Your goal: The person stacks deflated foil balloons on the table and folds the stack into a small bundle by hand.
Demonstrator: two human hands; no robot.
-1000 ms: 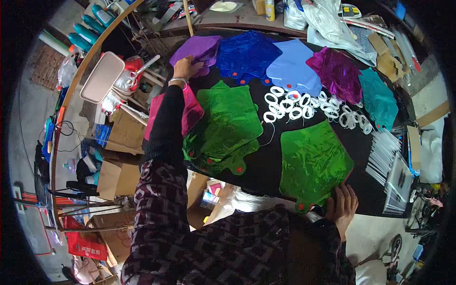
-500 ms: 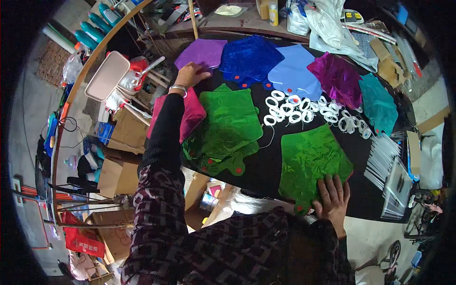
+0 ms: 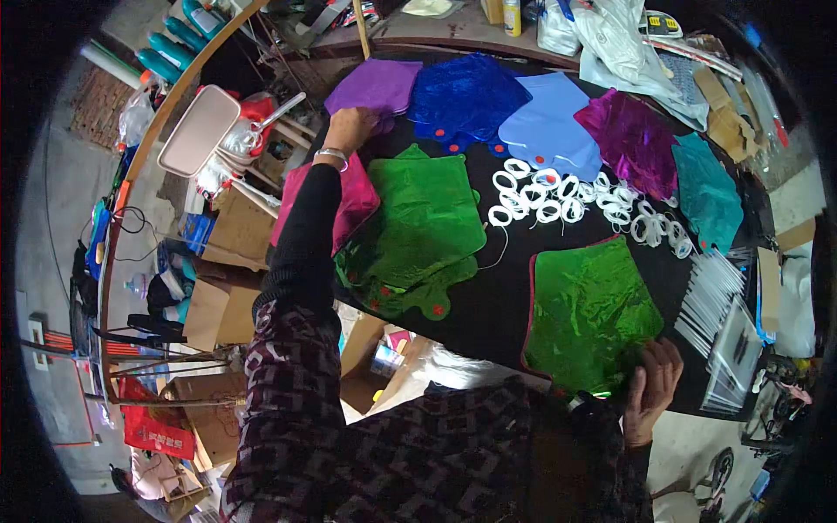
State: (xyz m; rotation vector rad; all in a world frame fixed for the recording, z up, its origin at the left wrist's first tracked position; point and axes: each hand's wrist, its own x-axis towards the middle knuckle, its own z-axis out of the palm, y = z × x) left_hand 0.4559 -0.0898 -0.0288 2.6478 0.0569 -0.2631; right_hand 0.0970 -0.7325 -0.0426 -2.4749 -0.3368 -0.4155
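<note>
My left hand (image 3: 350,131) is at the lower edge of the purple foil sheets (image 3: 373,84), its fingertips hidden beneath or behind them. Below its wrist lie pink sheets (image 3: 353,196) and a green stack (image 3: 425,209) with red dots. At the right, my right hand (image 3: 654,383) has its fingers curled at the lower right corner of a separate green sheet (image 3: 588,305); a pink edge shows along that sheet's left side. Whether the fingers pinch the corner is hard to make out.
Blue (image 3: 471,96), light blue (image 3: 551,122), magenta (image 3: 628,144) and teal sheets (image 3: 708,192) line the back of the black table. White ribbon rings (image 3: 549,211) lie before them. White sticks (image 3: 711,292) are at the right.
My left hand has moved up against the purple sheets, whose lower edge now covers its fingertips. My right hand has shifted right from lying flat to curled, and the separate green sheet has moved right.
</note>
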